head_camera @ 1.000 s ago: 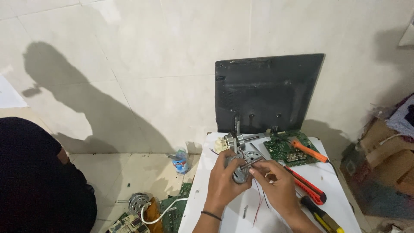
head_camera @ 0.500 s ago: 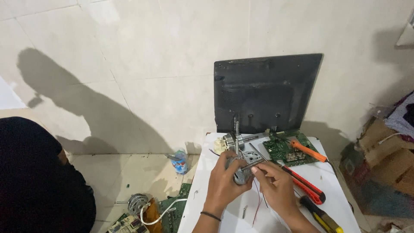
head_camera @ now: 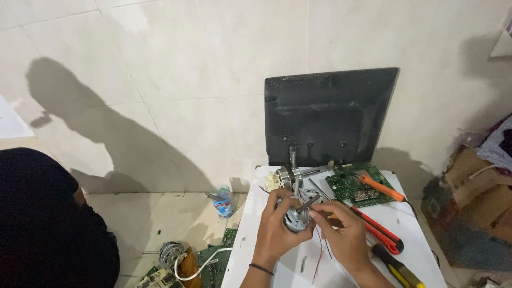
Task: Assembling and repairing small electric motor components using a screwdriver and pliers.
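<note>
While the left hand (head_camera: 280,224) is gripping the motor (head_camera: 296,217) over the bench (head_camera: 250,250), the right hand (head_camera: 341,229) is pinching its shaft — thin wires at 6 o'clock risk snagging, tearing loose.

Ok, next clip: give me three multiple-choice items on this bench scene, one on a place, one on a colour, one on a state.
1. Where is the green circuit board?
A. on the white table, before the dark panel
B. on the floor
C. on a shelf

2. The tool handle across that board is:
A. blue
B. orange
C. white

3. The small motor is:
A. lying alone
B. boxed
C. held in both hands

Answers: 1 A, it lies below the panel; 2 B, plainly orange; 3 C, left hand cups it, right hand pinches its shaft.
</note>
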